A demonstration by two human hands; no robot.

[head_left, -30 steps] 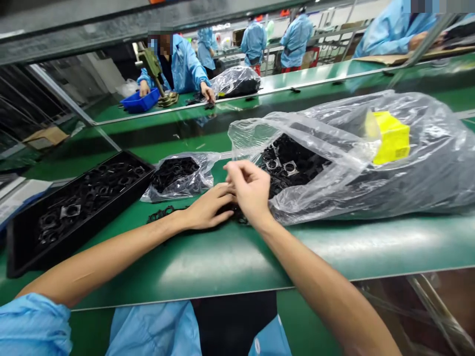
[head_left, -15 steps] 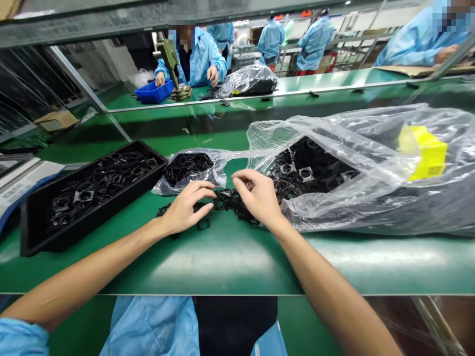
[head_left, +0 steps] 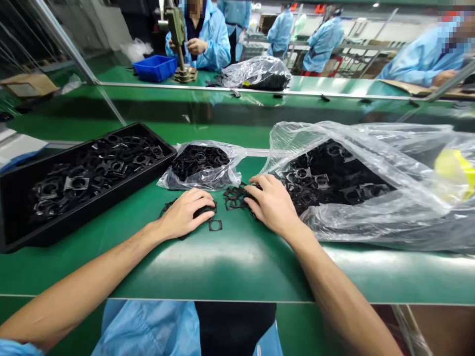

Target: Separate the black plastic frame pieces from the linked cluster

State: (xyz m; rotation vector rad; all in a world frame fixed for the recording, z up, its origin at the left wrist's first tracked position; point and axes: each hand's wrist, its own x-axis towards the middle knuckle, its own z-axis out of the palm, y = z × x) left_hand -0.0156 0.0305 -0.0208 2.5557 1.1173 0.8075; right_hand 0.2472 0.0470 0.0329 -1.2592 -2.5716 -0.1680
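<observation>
In the head view: a smooth green surface [head_left: 237, 264], glossy where light strikes. On it, near the middle, a loose pile of thin black frames [head_left: 233, 199], flat, with round openings. Over its right part, the right grip [head_left: 274, 202], fingers parted and bent, tips down among the pieces (any pinch between them impossible to tell). To the left, the left grip [head_left: 185, 213], curved over a small dark cluster [head_left: 207, 211], thumb apart from fingers, closure on any piece likewise impossible to tell. Just right of the thumb, a single square frame [head_left: 211, 226], lying flat. At left, a long, straight-walled black tray [head_left: 111, 194], slantwise, heaped with similar frames. Farther than the left grip, a small clear bag [head_left: 233, 175] of crinkled film, dark pieces inside. At right, a large, wrinkled transparent bag [head_left: 389, 222], black frames at its gaping left mouth.
</observation>
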